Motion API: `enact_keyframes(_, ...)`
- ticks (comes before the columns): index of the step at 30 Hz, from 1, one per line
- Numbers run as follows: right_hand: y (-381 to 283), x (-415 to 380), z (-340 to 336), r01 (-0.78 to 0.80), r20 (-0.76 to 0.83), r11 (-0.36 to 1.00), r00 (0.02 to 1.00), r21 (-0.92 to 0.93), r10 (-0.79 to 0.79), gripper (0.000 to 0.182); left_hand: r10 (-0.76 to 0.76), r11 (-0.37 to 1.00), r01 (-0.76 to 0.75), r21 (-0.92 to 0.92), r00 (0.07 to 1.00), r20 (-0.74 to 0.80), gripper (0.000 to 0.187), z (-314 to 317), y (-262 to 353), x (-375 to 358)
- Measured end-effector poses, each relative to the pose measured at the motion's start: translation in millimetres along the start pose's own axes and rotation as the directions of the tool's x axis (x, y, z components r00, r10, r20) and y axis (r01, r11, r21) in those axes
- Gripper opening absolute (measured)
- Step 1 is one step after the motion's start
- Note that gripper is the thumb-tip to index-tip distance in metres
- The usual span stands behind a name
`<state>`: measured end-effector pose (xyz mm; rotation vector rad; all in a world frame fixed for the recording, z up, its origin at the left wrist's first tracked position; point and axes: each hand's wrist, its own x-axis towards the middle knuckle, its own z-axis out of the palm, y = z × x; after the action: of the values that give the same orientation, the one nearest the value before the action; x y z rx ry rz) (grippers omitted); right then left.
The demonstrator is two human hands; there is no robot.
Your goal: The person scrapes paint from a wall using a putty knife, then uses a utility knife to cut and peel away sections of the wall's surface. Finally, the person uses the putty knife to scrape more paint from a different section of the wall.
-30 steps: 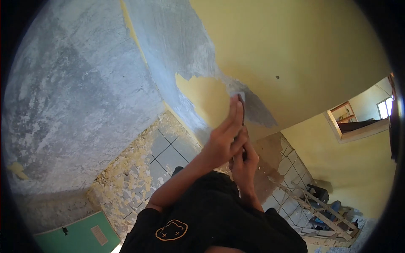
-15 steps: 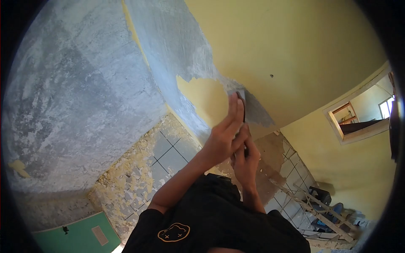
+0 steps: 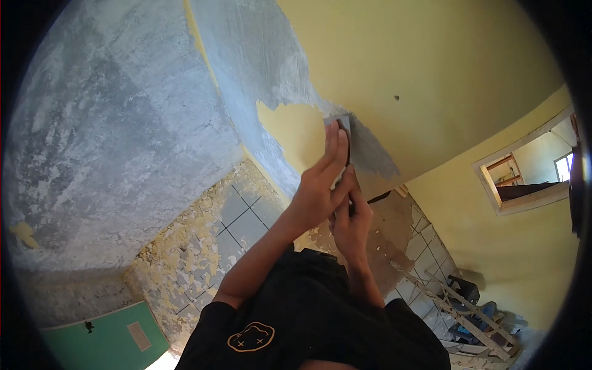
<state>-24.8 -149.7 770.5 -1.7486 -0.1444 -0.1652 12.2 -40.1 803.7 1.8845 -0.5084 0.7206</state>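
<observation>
Scraper: we are holding it against the yellow wall [image 3: 444,68], its flat blade [image 3: 338,118] pointing away from us and sitting at the right edge of a yellow paint patch [image 3: 299,126].
Left hand [image 3: 316,196]: we are laying it along the scraper, its long fingers straight and nearly together just behind the blade, probably for spreading pressure over the flat metal; we cannot tell whether the thumb is closing around the tool.
Right hand [image 3: 353,229]: we are clamping its fingers around the scraper's near end, below the left hand, apparently for steering while the other hand is bearing down.
Handle: our hands are hiding most of it, so its full shape is staying unclear to us.
Bare grey strip [image 3: 376,151]: it is lying just right of the blade, sloping down towards the wall's lower edge.
Floor flakes [image 3: 185,262]: they are lying scattered at left over the tiles, close to the rough grey wall [image 3: 117,129].
Ladder [image 3: 472,314]: it is lying at right, well apart from our hands.
</observation>
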Motion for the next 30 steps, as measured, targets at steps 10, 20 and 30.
enact_keyframes(10,-20.3,-0.3,-10.0,-0.062,0.014,0.997,0.998,0.045,0.062,0.04,-0.037,0.999,0.037,0.012,0.999,0.026,0.06,8.9,3.2,-1.1)
enact_keyframes(20,2.7,-17.1,-11.4,0.059,0.028,0.997,0.998,-0.055,-0.058,0.04,-0.053,0.998,0.056,-0.042,0.995,0.084,0.06,3.2,13.9,-9.0)
enact_keyframes(30,-8.8,-14.9,-1.2,-0.008,-0.014,1.0,1.0,-0.01,0.008,0.036,-0.039,0.993,0.046,-0.104,0.997,0.069,0.058,-4.1,6.2,-5.9)
